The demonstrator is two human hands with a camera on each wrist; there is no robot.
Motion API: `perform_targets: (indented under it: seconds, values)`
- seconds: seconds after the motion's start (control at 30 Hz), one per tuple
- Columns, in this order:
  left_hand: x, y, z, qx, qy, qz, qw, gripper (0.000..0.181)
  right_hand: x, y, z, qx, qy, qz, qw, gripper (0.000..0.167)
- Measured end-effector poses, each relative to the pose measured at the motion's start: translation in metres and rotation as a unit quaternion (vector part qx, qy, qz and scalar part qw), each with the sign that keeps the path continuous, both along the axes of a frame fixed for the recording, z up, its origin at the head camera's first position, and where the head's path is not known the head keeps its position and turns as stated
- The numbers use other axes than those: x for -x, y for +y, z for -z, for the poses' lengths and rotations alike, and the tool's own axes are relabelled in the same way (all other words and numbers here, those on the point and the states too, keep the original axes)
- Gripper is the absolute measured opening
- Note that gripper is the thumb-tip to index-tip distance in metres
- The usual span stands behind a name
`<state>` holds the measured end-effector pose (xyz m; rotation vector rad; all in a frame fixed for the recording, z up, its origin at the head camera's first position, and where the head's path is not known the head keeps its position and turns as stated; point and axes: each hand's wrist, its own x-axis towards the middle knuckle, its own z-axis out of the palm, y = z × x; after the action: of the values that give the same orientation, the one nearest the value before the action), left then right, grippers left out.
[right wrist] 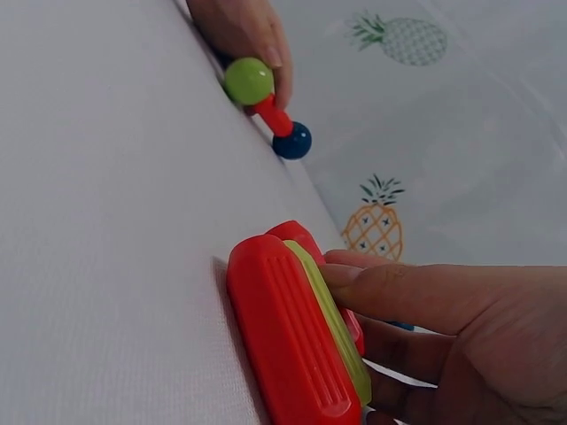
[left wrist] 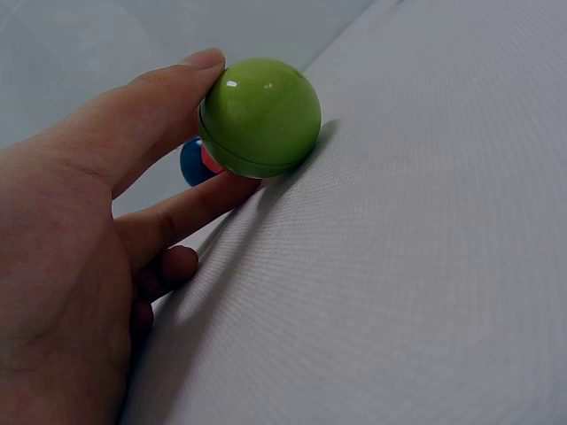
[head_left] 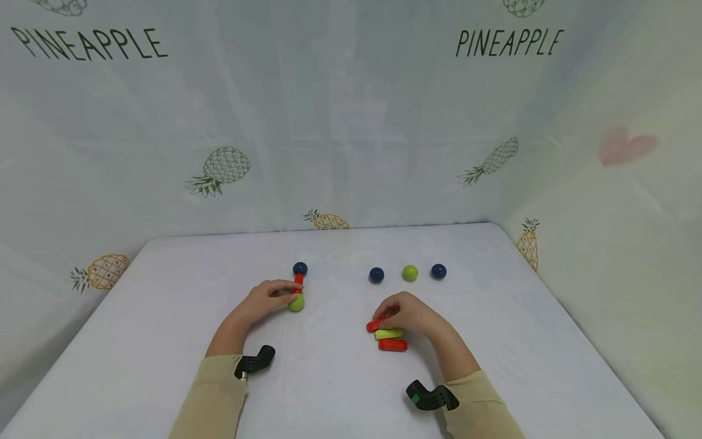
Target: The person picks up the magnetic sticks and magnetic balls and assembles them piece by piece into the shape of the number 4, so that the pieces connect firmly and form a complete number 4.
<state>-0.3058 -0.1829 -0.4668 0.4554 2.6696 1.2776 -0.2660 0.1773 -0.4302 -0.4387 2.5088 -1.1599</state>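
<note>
My left hand [head_left: 263, 300] pinches a green ball [head_left: 296, 303] and the red bar [head_left: 298, 281] behind it; a blue ball [head_left: 300, 268] sits at the bar's far end. In the left wrist view the thumb touches the side of the green ball [left wrist: 261, 115]. My right hand [head_left: 412, 314] has thumb and fingers round the farthest red bar [head_left: 374, 326]. Beside that bar, on the near side, lie a light green bar [head_left: 388, 334] and another red bar [head_left: 392, 346]. The right wrist view shows these bars close together, the near red bar [right wrist: 288, 328] in front.
Farther back on the white table [head_left: 329, 378] are a blue ball [head_left: 376, 275], a green ball [head_left: 410, 272] and another blue ball [head_left: 439, 271], in a row with gaps between them. A pineapple-print cloth [head_left: 351, 122] hangs behind the table's back edge.
</note>
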Motion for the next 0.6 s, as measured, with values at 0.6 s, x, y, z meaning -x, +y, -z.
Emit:
perform_targets:
  seconds: [0.6]
  values:
    - [-0.0005,-0.0015,0.0024,-0.018,0.006,0.008,0.9998,0.031,-0.0005,-0.007,-0.0034,0.022,0.009,-0.012,0.9996,0.011]
